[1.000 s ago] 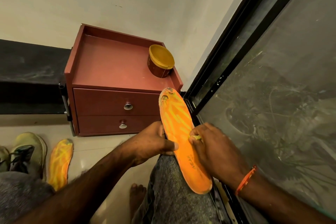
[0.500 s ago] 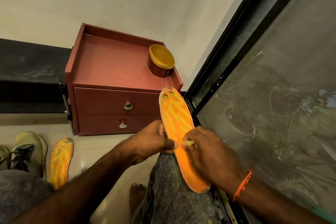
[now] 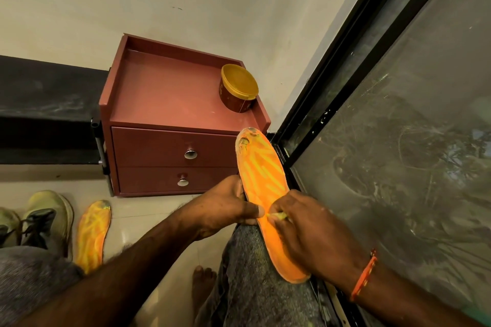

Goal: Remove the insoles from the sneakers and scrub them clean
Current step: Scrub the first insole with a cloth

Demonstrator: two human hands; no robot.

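Observation:
An orange insole (image 3: 261, 175) with yellow streaks rests lengthwise on my right knee, its worn toe end pointing away. My left hand (image 3: 225, 207) pinches the insole's left edge at mid-length. My right hand (image 3: 310, 233) lies over the insole's heel half, fingers closed on a small yellowish scrubbing piece (image 3: 279, 216) pressed to the surface; what it is I cannot tell. A second orange insole (image 3: 93, 233) lies on the floor at the left beside a pale green sneaker (image 3: 47, 218). Another sneaker (image 3: 6, 223) is cut off by the left edge.
A dark red two-drawer cabinet (image 3: 170, 114) stands against the wall ahead, with a brown tub with a yellow lid (image 3: 239, 90) on top. A black-framed window (image 3: 398, 141) runs along the right. My bare foot (image 3: 203, 284) rests on the tiled floor.
My right hand has slid to the left across the insole with the scrubbing piece, toward my left thumb. The insole and my left hand have barely moved.

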